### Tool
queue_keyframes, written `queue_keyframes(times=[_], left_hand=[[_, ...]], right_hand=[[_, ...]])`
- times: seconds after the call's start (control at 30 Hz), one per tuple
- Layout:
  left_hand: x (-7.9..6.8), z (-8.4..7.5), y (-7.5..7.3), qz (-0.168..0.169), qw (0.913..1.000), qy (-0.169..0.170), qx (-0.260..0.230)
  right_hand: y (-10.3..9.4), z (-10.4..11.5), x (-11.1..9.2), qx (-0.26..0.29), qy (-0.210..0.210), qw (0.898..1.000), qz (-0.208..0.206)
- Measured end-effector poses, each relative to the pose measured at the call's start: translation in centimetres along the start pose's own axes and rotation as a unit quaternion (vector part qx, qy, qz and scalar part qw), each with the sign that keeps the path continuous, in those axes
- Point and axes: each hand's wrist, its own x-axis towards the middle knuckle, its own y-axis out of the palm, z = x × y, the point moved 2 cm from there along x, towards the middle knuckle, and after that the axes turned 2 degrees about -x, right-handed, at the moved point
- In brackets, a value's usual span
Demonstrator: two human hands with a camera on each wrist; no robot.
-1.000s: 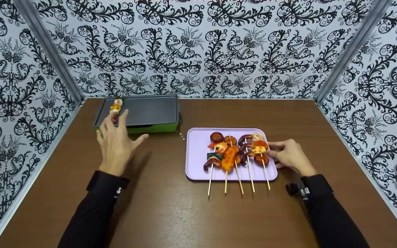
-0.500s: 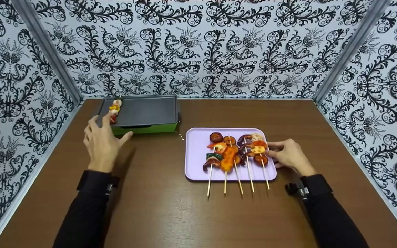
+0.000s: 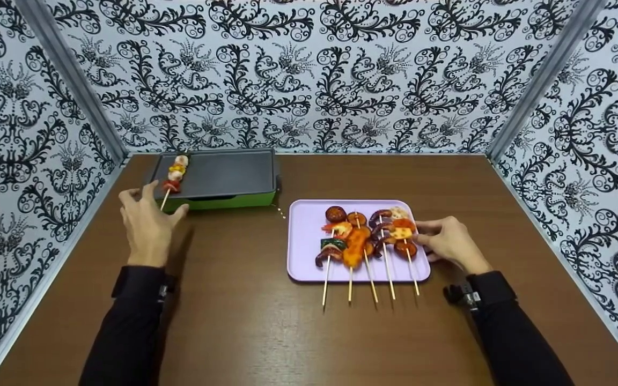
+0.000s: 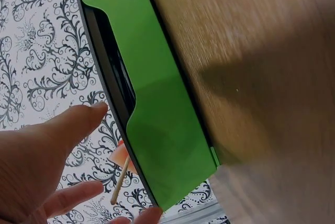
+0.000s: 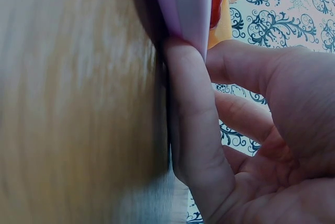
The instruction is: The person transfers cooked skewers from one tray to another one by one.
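Observation:
A kebab skewer (image 3: 176, 171) lies along the left end of a dark griddle (image 3: 228, 172) with a green base (image 4: 154, 88). My left hand (image 3: 148, 231) is at the griddle's front left corner, thumb and fingers spread around the skewer's bare stick (image 4: 120, 183). Space shows between the thumb and the stick, and one fingertip is right at the griddle's edge. Several loaded skewers (image 3: 356, 247) lie on a pink tray (image 3: 304, 225), their sticks poking past its front rim. At the tray's right rim my right hand (image 3: 453, 242) pinches the edge, one finger underneath it (image 5: 191, 93).
The brown wooden table (image 3: 266, 332) extends in front of the tray and griddle. Patterned walls (image 3: 298, 80) enclose the back and both sides, close behind the griddle. A short string of small light beads (image 3: 281, 212) lies between griddle and tray.
My left hand has drawn back from over the skewer toward the lower left, uncovering its food and stick. My right hand and the tray stay in place.

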Motion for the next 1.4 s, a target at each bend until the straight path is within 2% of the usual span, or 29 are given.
queue_keyframes(times=[0.13, 0.5, 0.77, 1.0, 1.4], left_hand=[[0.0, 0.1, -0.1, -0.018, 0.9997, 0.014, -0.004], [0.1, 0.2, -0.4, -0.041, 0.9983, 0.040, 0.005], [0.2, 0.6, -0.7, -0.016, 0.9996, 0.021, 0.005], [0.4, 1.0, -1.1, -0.012, 0.9997, 0.019, -0.008], [0.9, 1.7, -1.7, 0.060, 0.9964, -0.051, -0.029]], right_hand=[[0.0, 0.0, 0.0, 0.000, 0.000, 1.000, 0.001], [0.0, 0.2, -0.1, 0.003, -0.007, 1.000, -0.007], [0.1, 0.2, -0.1, 0.005, -0.004, 1.000, -0.007], [0.1, 0.2, 0.0, 0.003, -0.010, 1.000, -0.007], [-0.1, 0.1, -0.1, -0.009, -0.008, 1.000, -0.007]])
